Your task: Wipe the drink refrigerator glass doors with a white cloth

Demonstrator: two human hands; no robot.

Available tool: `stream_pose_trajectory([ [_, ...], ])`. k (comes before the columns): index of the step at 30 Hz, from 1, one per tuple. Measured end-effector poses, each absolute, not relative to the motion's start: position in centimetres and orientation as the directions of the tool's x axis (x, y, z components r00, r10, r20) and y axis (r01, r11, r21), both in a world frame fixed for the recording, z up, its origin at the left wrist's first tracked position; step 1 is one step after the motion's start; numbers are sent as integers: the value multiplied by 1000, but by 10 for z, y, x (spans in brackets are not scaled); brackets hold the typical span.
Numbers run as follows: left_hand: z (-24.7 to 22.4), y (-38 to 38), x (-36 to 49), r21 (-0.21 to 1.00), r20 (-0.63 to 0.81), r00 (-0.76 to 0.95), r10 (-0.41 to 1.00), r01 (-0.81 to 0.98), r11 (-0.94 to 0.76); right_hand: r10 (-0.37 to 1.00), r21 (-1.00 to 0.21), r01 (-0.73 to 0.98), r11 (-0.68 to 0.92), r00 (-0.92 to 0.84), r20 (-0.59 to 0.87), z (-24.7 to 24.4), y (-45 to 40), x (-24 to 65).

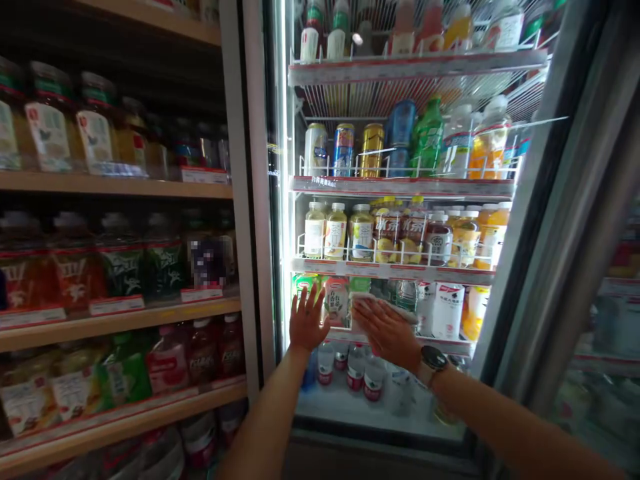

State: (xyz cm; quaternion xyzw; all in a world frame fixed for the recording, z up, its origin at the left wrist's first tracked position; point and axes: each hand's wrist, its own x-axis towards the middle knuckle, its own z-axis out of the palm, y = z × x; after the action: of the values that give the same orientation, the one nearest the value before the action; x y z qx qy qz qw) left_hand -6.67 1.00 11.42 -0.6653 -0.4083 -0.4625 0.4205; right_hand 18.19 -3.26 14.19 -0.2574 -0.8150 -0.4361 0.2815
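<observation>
My left hand [307, 321] is raised with its fingers spread, flat against or just before the glass door [345, 420] of a lit drinks cooler. Beside it on the right, my right hand [393, 333] presses a pale, thin cloth [369, 302] to the same glass. Cloth shows around the fingertips and past the knuckles; the palm side is hidden. A dark round watch [434, 358] sits on my right wrist. Behind the glass, near both hands, stand a reddish drink carton [337, 301] and white packs [447, 310].
Inside the cooler, wire-fronted shelves [390, 270] hold several rows of bottles and cans. To the left, an open shelf unit [120, 323] carries more bottles. A vertical metal door edge [575, 267] runs along the right, and a grey post [240, 200] divides the two units.
</observation>
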Motion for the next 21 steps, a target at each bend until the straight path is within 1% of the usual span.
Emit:
stream_pose_trajectory([
  [3, 113, 11, -67, -178, 956, 242, 164, 927, -329, 189, 630, 563, 535, -806, 561, 119, -36, 190],
  [4, 113, 12, -67, -174, 955, 241, 173, 928, -331, 186, 640, 543, 543, -821, 539, 120, -36, 192],
  [6, 112, 12, -67, -159, 950, 234, 207, 932, -324, 177, 653, 531, 541, -830, 529, 138, -36, 194],
  [8, 112, 12, -67, -152, 944, 231, 236, 938, -311, 168, 650, 561, 512, -808, 565, 173, -32, 190],
  [11, 111, 10, -67, -165, 943, 241, 228, 937, -309, 163, 603, 655, 455, -727, 666, 229, -25, 173],
  [13, 111, 9, -68, -164, 950, 236, 206, 935, -314, 152, 559, 704, 438, -671, 726, 250, -23, 158],
  [14, 111, 9, -68, -163, 951, 234, 202, 935, -315, 144, 541, 718, 437, -650, 746, 252, -23, 150],
  [15, 111, 8, -68, -161, 952, 231, 200, 936, -313, 141, 526, 727, 441, -635, 760, 248, -23, 144],
  [17, 110, 8, -68, -164, 953, 231, 198, 938, -305, 143, 521, 720, 459, -639, 756, 226, -23, 135],
  [21, 110, 6, -69, -191, 949, 255, 186, 932, -308, 139, 598, 630, 496, -737, 661, 145, -22, 134],
])
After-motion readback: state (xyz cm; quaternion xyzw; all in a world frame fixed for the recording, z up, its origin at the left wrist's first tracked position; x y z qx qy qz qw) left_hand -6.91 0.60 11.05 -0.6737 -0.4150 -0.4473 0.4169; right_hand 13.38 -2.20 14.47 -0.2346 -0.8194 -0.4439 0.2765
